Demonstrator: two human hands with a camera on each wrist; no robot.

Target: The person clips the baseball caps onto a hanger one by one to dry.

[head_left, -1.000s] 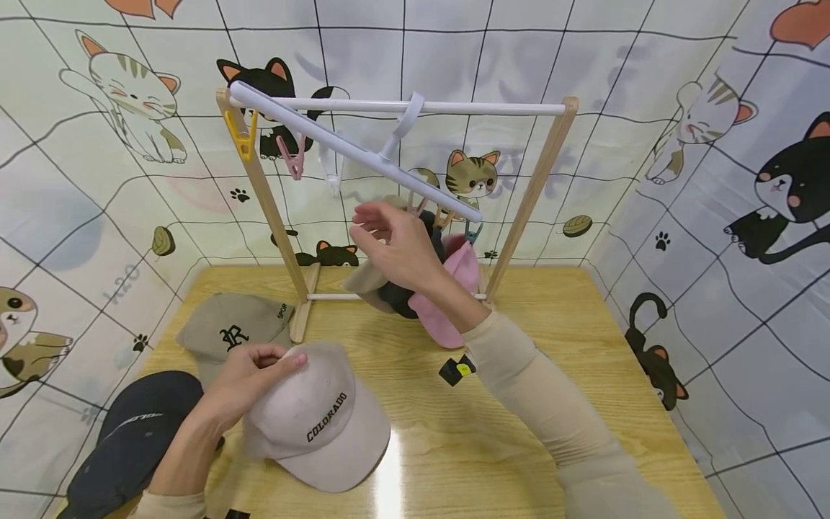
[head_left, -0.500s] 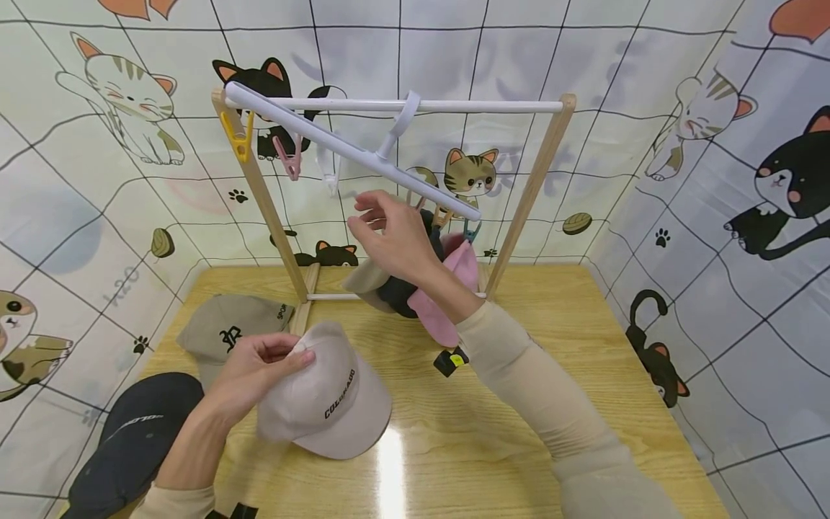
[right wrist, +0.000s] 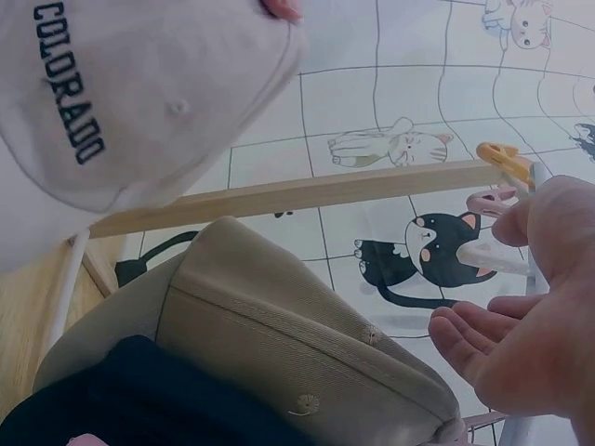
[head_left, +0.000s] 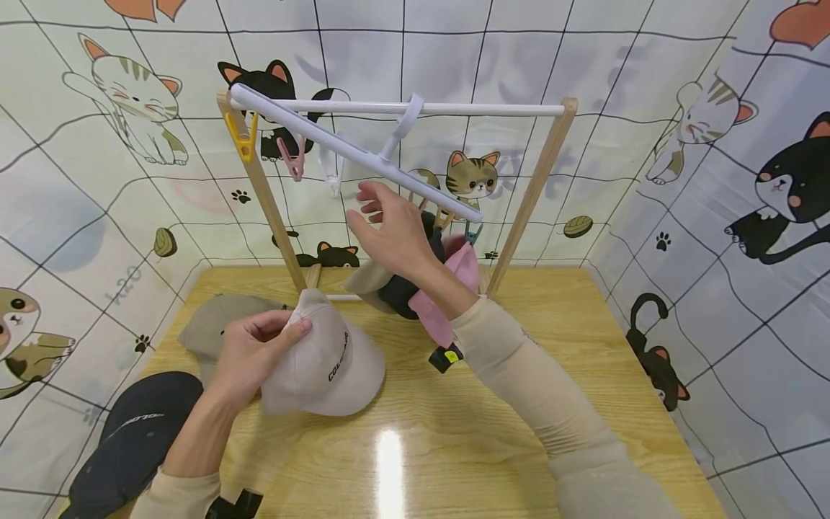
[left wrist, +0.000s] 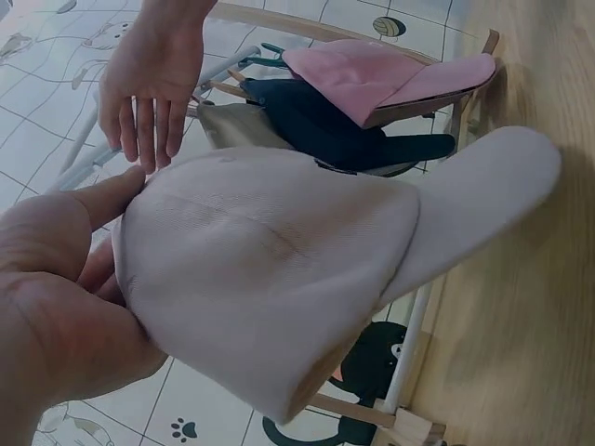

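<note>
My left hand pinches the crown of a pale baseball cap lettered COLORADO, held above the table with its brim toward the lower right. In the left wrist view, thumb and fingers grip the cap's crown edge. Just below a lilac hanger, my right hand holds nothing, its fingers loosely bent and apart. Behind it a beige cap, a dark cap and a pink cap hang from clips on the hanger's lower right end. A clear clip hangs left of this hand.
The hanger tilts on a wooden rack with a white top bar. A yellow clip and a pink clip hang at its raised left end. On the table's left lie another beige cap and a black cap.
My left hand has lifted the pale cap upward, toward the rack, and it now overlaps the beige cap on the table. The right hand has shifted only slightly near the hanger.
</note>
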